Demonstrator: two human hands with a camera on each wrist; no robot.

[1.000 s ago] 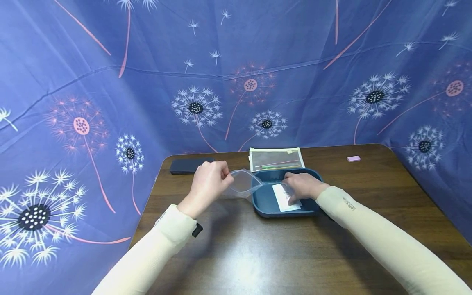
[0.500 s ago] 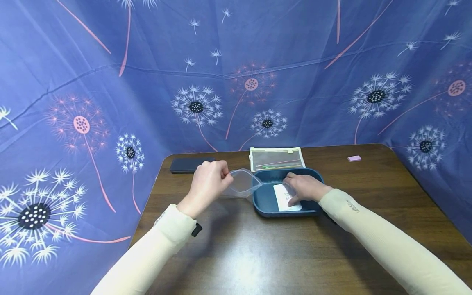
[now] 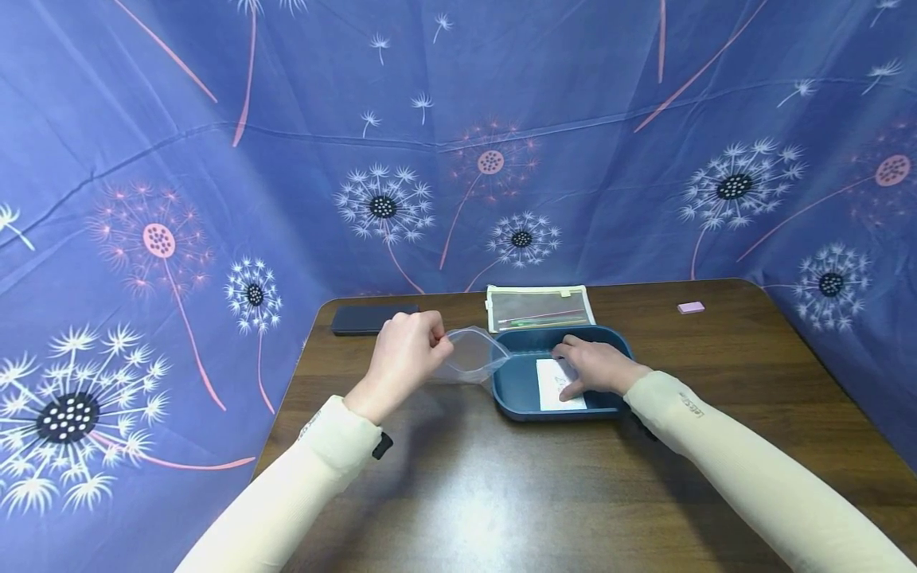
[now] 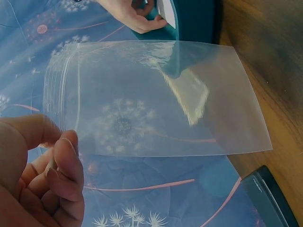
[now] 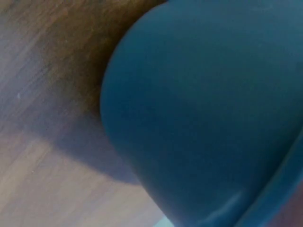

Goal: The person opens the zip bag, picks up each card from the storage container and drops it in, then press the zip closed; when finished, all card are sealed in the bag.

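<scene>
My left hand pinches the zip end of a clear zip-lock bag between thumb and index finger. The bag spreads sideways, flat and see-through, in the left wrist view, with a bright glare patch on it. Over the dark blue tray, my right hand holds a white paper card with dark marks, thumb near its lower edge and fingers at its top. The left wrist view shows those bent fingers at the card's edge. In the right wrist view the tray's outer wall hides most of that hand.
Behind the tray lies a mesh zip pouch with pencils inside. A flat black case sits at the back left of the wooden table, and a small pink eraser at the back right. A patterned blue cloth hangs behind.
The white card has turned a little straighter and shifted slightly right in the tray under my right hand. My left hand and the bag have stayed in place.
</scene>
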